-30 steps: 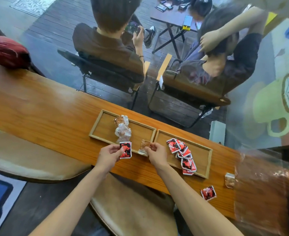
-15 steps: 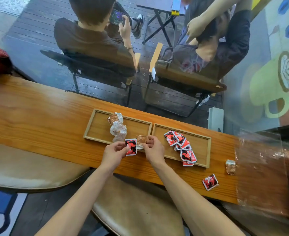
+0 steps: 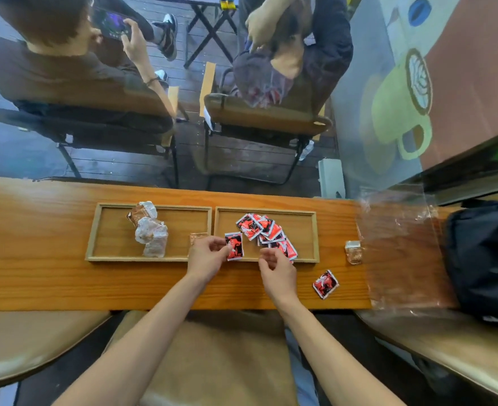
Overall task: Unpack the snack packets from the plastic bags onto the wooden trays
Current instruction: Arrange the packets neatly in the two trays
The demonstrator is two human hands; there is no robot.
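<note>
On the long wooden counter (image 3: 51, 276) in front of you, two wooden trays sit side by side, nearly touching. Your left hand (image 3: 205, 254) pinches a red snack packet (image 3: 234, 246) between thumb and fingers, holding it upright over the near left corner of the right tray (image 3: 315, 230). Your right hand (image 3: 277, 266) hovers just beside it with fingers loosely curled and nothing in them, close to the pile of red packets (image 3: 266, 231) lying overlapped in the middle of that tray. The left tray (image 3: 95, 230) holds a small heap of brown-and-white packets (image 3: 149, 232) towards its centre, and one brown packet (image 3: 197, 237) lies at its right end, partly hidden behind your left hand. Two packets remain loose on the counter to the right of the trays: a brown one (image 3: 353, 252) just beyond the right tray's edge, and a red one (image 3: 326, 284) nearer to you. Further right, a clear plastic bag (image 3: 400, 247) lies flattened on the counter, with a dark bag (image 3: 485, 259) beside it. Beyond the counter, two people sit in chairs with their backs to you.
</note>
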